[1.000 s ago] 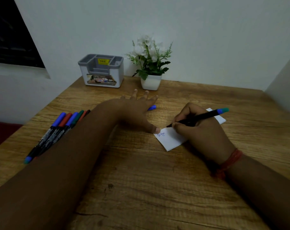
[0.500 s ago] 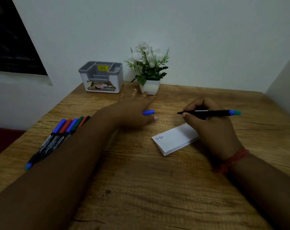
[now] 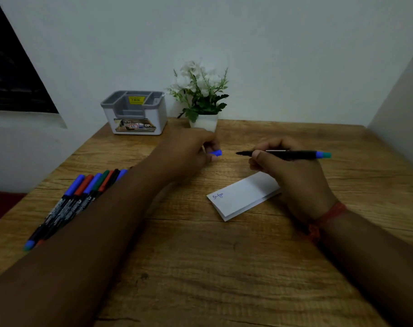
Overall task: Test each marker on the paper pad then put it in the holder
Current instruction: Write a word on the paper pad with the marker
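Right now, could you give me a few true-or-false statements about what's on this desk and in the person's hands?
1. The right hand holds an uncapped marker above the desk. True.
2. The holder already has markers standing in it. False: its compartments look empty.
3. The paper pad carries a small blue scribble near one corner. True.
4. The left hand is empty. False: it holds a blue cap.
5. The remaining markers lie in a row at the desk's left side. True.
6. The flower pot stands left of the holder. False: it stands to its right.
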`<state>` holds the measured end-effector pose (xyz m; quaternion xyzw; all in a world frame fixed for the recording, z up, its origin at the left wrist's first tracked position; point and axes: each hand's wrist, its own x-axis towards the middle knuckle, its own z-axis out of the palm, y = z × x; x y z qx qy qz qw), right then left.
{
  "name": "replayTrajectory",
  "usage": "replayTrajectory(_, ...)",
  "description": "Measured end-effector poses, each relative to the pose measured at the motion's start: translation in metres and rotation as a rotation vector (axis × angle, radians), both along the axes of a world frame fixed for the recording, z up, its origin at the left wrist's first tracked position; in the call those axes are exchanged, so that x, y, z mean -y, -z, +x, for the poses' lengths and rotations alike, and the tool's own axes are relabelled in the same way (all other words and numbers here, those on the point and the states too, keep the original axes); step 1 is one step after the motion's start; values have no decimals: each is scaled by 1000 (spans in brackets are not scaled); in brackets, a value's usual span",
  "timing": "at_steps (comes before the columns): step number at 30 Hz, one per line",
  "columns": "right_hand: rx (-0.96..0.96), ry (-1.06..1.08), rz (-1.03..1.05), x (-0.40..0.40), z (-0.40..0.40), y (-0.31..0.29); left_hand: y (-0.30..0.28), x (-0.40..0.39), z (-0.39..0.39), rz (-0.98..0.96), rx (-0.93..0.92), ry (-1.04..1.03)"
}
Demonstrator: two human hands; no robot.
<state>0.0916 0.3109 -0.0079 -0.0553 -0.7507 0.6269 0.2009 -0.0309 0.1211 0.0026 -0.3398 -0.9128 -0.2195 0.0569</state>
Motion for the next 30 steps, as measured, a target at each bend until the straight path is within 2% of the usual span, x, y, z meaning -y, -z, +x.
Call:
replayTrajectory(6,8,-18,-100,-1,0,-1,-2,-4,9,82,-13,68)
replayTrajectory(21,-6,-34,31,3,1,0,-5,-11,19,35,-23,147)
replayTrajectory(30,-5,-49,-20,3,1,-1,-7,-10,22,66,-51,185)
